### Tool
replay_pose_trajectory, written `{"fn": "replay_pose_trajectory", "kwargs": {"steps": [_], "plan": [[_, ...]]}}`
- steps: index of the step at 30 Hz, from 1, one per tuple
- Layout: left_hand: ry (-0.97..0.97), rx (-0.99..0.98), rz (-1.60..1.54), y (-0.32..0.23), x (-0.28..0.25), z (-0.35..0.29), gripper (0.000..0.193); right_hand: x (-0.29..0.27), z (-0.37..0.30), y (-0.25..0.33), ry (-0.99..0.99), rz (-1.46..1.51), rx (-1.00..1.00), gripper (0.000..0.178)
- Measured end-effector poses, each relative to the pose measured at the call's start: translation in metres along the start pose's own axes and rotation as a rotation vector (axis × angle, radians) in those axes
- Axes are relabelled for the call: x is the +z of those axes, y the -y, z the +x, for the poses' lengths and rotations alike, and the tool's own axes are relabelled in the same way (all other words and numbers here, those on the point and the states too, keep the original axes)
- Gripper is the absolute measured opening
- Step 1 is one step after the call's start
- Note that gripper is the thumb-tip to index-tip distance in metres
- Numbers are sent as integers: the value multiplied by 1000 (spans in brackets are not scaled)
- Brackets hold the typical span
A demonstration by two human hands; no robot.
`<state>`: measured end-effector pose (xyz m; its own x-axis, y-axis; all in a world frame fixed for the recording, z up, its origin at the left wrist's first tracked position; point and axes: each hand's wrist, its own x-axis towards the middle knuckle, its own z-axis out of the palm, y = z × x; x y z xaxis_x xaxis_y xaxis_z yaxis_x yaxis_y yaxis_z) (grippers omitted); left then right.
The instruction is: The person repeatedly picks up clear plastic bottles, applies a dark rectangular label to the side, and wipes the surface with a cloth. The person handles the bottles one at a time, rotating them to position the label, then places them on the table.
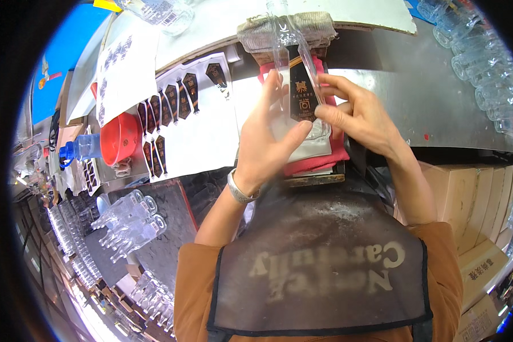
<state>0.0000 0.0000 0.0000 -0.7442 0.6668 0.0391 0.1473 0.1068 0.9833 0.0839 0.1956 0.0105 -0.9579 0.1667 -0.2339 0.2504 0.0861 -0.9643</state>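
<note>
A clear glass bottle (317, 130) lies on a padded stand in front of me, its neck pointing away. On its face sits a long black label (302, 94) with gold print and a pointed lower end. My left hand (266, 128) is along the bottle's left side, fingers stretched out and thumb spread near the base. My right hand (356, 108) is at the right side, fingers bent and apart, with fingertips and thumb at the bottle's edge. Red cloth (325, 162) and white cloth pad the stand under the bottle; a folded grey cloth (251, 33) lies beneath the neck.
A white sheet (202, 145) with several black labels lies to the left, beside a red bowl (118, 138) and a blue-capped bottle (85, 147). Glass bottles (479, 68) line the far right. More bottles (131, 219) stand lower left. Cardboard boxes (461, 196) stand at right.
</note>
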Motion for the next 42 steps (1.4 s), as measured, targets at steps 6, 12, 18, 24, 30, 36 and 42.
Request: {"fn": "replay_pose_trajectory", "kwargs": {"steps": [6,12,18,24,30,36,42], "plan": [[-65,-56,-292,2,5,-5,73,7,-7,-13,-27,59,-66,57],[-67,-71,-310,8,5,-1,67,12,-6,-13,-44,51,-90,53],[-86,-84,-368,5,8,0,66,13,-5,-15,-52,83,-107,53],[-90,-101,-365,4,6,0,66,13,-5,-15,-44,74,-96,53],[-122,-42,-262,4,3,4,69,3,1,-26,-54,242,-78,46],[-147,265,256,-8,-8,30,59,-26,17,-58,-343,821,62,42],[-131,281,427,-12,-8,40,53,-20,10,-51,-343,876,50,29]]}}
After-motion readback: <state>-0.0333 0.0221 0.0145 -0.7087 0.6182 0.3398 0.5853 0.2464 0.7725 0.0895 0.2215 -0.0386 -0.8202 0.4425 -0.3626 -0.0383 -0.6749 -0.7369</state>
